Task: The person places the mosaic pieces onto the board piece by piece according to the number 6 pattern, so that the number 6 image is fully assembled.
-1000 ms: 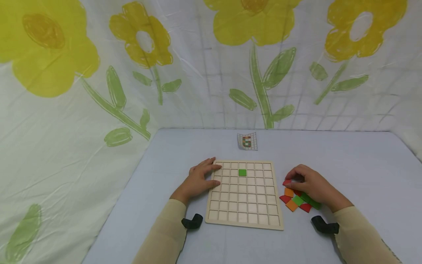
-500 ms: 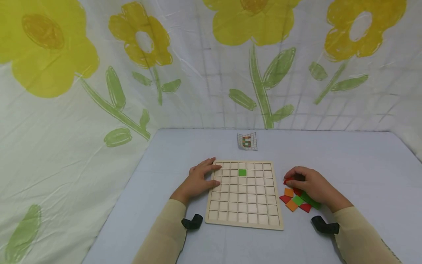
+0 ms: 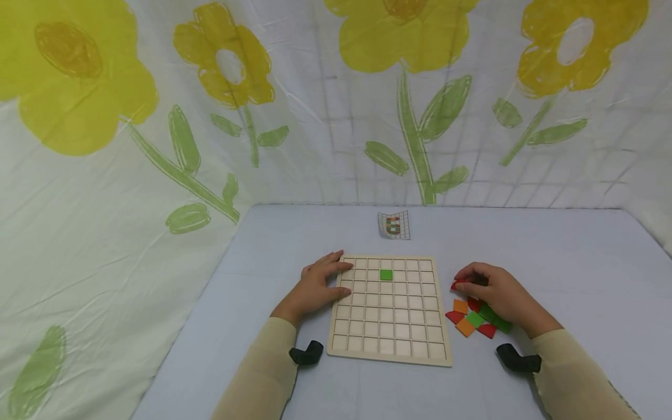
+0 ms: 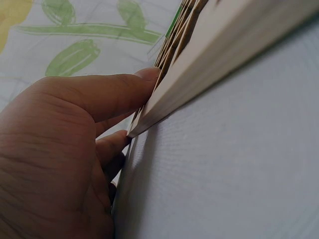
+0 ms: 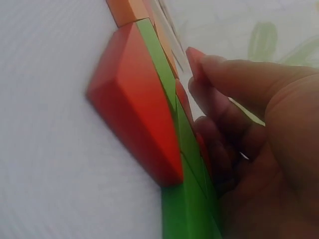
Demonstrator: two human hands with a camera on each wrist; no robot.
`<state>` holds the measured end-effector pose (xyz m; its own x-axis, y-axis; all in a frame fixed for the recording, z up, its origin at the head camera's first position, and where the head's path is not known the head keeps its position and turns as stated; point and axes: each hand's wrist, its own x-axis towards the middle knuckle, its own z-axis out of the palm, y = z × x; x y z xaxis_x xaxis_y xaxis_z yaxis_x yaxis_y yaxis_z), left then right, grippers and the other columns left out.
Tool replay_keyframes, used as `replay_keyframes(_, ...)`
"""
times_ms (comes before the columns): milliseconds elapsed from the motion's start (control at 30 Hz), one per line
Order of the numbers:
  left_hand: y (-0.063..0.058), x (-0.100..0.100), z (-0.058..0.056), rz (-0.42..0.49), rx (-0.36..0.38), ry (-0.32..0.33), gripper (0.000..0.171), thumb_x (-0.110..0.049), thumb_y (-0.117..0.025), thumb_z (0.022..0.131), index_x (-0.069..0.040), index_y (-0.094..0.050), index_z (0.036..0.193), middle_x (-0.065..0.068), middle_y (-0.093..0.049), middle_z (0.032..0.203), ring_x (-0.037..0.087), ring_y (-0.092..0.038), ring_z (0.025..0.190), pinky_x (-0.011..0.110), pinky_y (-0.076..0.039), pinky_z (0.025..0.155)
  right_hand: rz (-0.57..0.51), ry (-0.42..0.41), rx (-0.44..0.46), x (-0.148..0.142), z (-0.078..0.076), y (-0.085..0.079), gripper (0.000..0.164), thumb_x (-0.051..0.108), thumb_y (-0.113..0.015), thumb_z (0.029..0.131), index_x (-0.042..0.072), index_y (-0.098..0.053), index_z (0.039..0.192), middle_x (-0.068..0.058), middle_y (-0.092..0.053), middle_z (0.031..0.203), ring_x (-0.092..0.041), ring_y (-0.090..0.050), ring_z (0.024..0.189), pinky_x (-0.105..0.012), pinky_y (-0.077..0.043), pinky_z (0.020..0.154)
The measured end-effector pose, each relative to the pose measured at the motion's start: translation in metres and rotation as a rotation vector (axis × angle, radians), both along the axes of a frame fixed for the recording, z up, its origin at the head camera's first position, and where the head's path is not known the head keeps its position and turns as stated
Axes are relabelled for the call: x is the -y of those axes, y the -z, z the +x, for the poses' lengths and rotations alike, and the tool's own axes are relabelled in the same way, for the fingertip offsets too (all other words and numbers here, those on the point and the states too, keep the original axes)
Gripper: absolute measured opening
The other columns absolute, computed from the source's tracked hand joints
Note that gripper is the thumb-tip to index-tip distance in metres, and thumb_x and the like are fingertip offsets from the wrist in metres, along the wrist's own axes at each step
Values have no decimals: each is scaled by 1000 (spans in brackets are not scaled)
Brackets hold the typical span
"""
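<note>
My left hand [image 3: 314,289] rests on the left edge of a pale wooden grid board [image 3: 386,316]. Its thumb and forefinger lie over the rim, as the left wrist view also shows. One green square tile [image 3: 386,275] sits in a cell near the board's far side. To the right of the board, my right hand [image 3: 499,297] pinches a small red tile [image 5: 193,56] between thumb and fingers, mostly covered by them. Below this hand lies a loose cluster of tiles: orange squares [image 3: 465,327], red curved-edged pieces [image 3: 486,331] and green pieces [image 3: 475,318].
Behind the board lies a small printed grid card [image 3: 395,226] with a coloured pattern, one side curling up. A white cloth covers the table [image 3: 304,227]. A flower-printed curtain [image 3: 315,146] hangs at the back and left.
My right hand has shifted slightly, and the red tile in its fingers has turned and come away from the orange tile. The left hand and board have stayed put.
</note>
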<state>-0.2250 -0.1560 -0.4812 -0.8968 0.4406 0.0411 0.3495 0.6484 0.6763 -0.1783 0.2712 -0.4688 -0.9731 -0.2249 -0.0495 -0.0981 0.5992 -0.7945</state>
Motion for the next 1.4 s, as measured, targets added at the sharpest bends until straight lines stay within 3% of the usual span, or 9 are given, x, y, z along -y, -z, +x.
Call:
replay_keyframes(500,-1,1,0,1,4,4,60,-31,-85,96,-20,-66,152,-1,-36,174,22,-22,163,56,-12,125,-67,44,-30,1,2,-1,24,28,-76,106,8,-75,121,-4,-73,110,-27,-59,97,-30,-55,75)
replay_keyframes(1400,1,1,-1,-2,-11,-1,60,-32,-85,96,-20,-66,151,-1,-37,174,21,-23,163,54,-13,125,-60,88,-40,5,2,-6,25,27,-73,108,8,-76,124,-5,-76,112,-28,-60,96,-30,-56,72)
